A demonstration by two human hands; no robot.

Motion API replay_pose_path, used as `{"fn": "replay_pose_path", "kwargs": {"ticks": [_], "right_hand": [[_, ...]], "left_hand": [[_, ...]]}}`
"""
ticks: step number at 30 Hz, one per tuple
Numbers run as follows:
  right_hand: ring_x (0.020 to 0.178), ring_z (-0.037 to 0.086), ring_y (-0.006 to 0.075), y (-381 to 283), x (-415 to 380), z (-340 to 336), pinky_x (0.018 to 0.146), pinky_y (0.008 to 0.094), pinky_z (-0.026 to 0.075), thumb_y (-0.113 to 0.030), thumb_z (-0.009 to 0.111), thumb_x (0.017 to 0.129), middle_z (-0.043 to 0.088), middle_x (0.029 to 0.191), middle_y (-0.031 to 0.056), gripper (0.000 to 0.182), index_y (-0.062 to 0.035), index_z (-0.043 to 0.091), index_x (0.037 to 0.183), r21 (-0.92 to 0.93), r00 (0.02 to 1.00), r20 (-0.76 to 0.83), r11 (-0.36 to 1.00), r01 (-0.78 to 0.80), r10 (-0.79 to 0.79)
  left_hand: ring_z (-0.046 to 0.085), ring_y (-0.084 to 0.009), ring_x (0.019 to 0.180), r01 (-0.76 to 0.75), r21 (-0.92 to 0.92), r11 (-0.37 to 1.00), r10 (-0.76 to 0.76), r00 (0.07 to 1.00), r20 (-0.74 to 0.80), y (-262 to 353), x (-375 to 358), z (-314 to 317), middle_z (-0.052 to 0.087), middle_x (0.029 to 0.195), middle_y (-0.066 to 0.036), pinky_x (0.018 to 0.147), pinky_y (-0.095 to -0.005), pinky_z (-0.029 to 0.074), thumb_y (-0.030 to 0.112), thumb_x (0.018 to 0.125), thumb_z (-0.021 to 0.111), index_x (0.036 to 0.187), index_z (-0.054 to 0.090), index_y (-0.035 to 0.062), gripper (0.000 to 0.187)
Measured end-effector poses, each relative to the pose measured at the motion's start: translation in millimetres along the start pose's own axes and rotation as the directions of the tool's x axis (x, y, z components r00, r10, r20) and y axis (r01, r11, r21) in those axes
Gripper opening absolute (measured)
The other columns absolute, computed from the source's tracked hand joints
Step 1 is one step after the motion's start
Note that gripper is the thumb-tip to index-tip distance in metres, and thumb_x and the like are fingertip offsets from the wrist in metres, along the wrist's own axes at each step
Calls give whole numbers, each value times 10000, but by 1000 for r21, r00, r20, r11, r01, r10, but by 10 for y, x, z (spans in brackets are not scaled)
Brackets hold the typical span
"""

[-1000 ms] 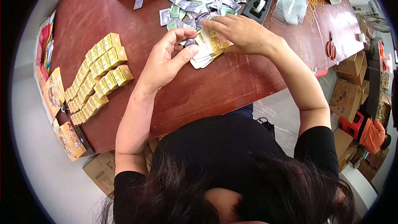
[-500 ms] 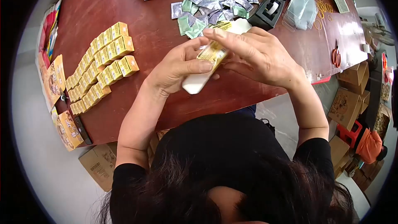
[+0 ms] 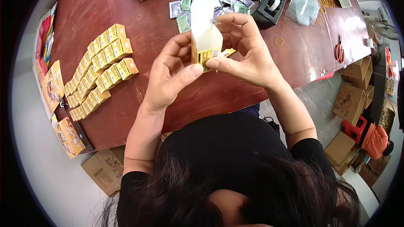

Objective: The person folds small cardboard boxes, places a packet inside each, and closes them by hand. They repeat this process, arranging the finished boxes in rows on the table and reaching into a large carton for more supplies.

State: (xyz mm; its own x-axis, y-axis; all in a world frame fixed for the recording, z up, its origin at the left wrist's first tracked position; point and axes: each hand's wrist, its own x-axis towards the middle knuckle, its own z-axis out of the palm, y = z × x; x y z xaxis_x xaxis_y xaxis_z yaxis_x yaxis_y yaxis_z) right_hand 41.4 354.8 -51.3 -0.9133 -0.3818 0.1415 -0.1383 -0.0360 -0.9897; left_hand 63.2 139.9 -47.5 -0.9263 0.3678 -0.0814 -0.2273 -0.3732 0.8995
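Rows of small yellow cardboard boxes (image 3: 97, 68) lay near the brown table's (image 3: 126, 8) left edge; red-handled scissors (image 3: 339, 52) rested near its right edge.

Print on the small carton (image 3: 205, 42) is too small to read; fingers (image 3: 223, 64) hide its lower edge

Dark red wooden table (image 3: 126, 8) over pale grey floor (image 3: 46, 172), cardboard cartons (image 3: 351, 101) stacked at right.

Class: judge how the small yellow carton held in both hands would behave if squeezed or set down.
The carton is probably light, thin card: its open flap stands up unsupported. It likely crushes easily, since the left hand and right hand pinch it with fingertips only.
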Motion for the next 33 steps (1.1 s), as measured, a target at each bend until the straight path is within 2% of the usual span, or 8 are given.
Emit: {"fn": "replay_pose_path", "kwargs": {"ticks": [6, 8, 12, 17, 19, 23, 27, 33], "right_hand": [[1018, 664, 152, -77, 50, 65, 758, 295, 595, -181, 840, 857, 613, 1192, 73, 531, -35, 554, 1280, 15, 999, 39, 999, -32, 32], [1007, 662, 148, -21, 66, 67, 761, 290, 596, -181, 839, 858, 613, 1174, 72, 499, -32, 577, 1255, 34, 998, 64, 999, 1, -3], [979, 661, 147, 17, 69, -2, 770, 275, 603, -189, 837, 857, 604, 1145, 71, 464, -31, 609, 1229, -42, 984, 155, 994, 99, -92], [1025, 639, 160, -18, 74, 87, 824, 304, 584, -180, 843, 851, 590, 1179, 78, 520, -37, 582, 1277, -166, 958, 229, 963, 212, -172], [1068, 624, 168, -106, 42, 179, 878, 334, 566, -164, 856, 836, 593, 1201, 76, 632, -34, 513, 1351, 52, 996, 54, 995, -79, 76], [1057, 639, 155, 64, 64, 202, 852, 310, 575, -143, 862, 832, 599, 1232, 90, 685, -27, 471, 1382, 17, 992, 5, 992, 129, -129], [1043, 676, 171, -24, 85, 191, 809, 276, 590, -106, 823, 871, 615, 1215, 100, 590, -12, 502, 1357, 54, 994, 43, 994, 98, -101], [1105, 674, 210, -140, 143, 255, 896, 334, 608, -81, 793, 887, 578, 1272, 107, 618, -19, 477, 1415, 147, 994, 110, 989, -17, 0]], "left_hand": [[614, -224, 1194, -129, 158, 979, 148, 982, -118, 3, -74, 7, 581, 1310, -157, 1002, -391, 548, 44, 883, 728, 1450, 412, 7, 650], [631, -212, 1161, -302, 377, 876, 332, 943, -16, -80, -102, -54, 586, 1261, -132, 992, -385, 556, 3, 859, 698, 1411, 451, 33, 606], [662, -215, 1105, -340, 543, 768, 303, 939, 160, 0, -121, -194, 576, 1269, -124, 965, -364, 572, -30, 818, 686, 1256, 603, 20, 448], [648, -218, 1142, -290, 502, 815, 263, 957, 126, 137, -148, -139, 558, 1312, -153, 965, -348, 569, -1, 860, 680, 1285, 592, 15, 435], [632, -219, 1172, -233, 207, 950, 261, 958, -120, 159, -150, 10, 547, 1331, -160, 990, -349, 554, 42, 904, 692, 1349, 513, 13, 481], [620, -195, 1183, -298, 460, 837, 318, 948, 35, 88, -158, -183, 578, 1298, -137, 987, -350, 548, 71, 927, 726, 1348, 484, 21, 488], [599, -192, 1200, -212, 399, 892, 214, 976, 41, 53, -257, -232, 597, 1270, -114, 988, -342, 534, 98, 895, 795, 1386, 468, 38, 593], [619, -216, 1184, -245, 281, 928, 286, 952, -113, 145, -163, -171, 599, 1269, -125, 1000, -349, 538, 129, 889, 811, 1426, 405, 41, 679]]}}
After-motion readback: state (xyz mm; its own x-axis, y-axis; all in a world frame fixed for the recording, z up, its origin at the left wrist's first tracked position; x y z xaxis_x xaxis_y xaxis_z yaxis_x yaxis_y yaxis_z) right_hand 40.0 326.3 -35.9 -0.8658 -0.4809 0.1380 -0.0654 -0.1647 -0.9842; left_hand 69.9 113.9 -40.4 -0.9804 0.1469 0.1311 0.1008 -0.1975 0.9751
